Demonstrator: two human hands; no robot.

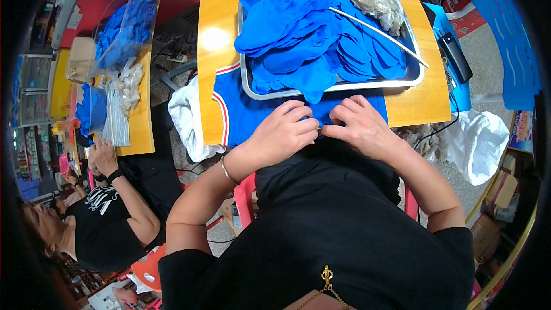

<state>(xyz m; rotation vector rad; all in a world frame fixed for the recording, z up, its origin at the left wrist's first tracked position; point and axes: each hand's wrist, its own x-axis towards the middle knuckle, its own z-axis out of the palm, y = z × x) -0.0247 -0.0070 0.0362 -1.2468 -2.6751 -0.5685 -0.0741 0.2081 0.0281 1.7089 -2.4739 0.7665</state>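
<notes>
My left hand (290, 128) and my right hand (359, 126) meet at the near edge of the table, fingers bent and pinched close together. What lies between the fingertips is small and mostly hidden. Under the hands, a blue garment with red and white trim (228, 106) lies over the table's near edge. Just beyond them stands a metal tray (248, 83), heaped with flat, rounded blue pieces (298, 28). One piece hangs over the tray's near rim, close to my fingers. A thin white stick (379, 35) rests across the pile and the right rim.
A clear bag of brownish material (376, 6) sits in the tray's far right corner. At left, another person (109, 218) works at a second table (138, 129) with more blue pieces (129, 26). A blue chair (508, 40) and a white cloth bundle (476, 143) are at right.
</notes>
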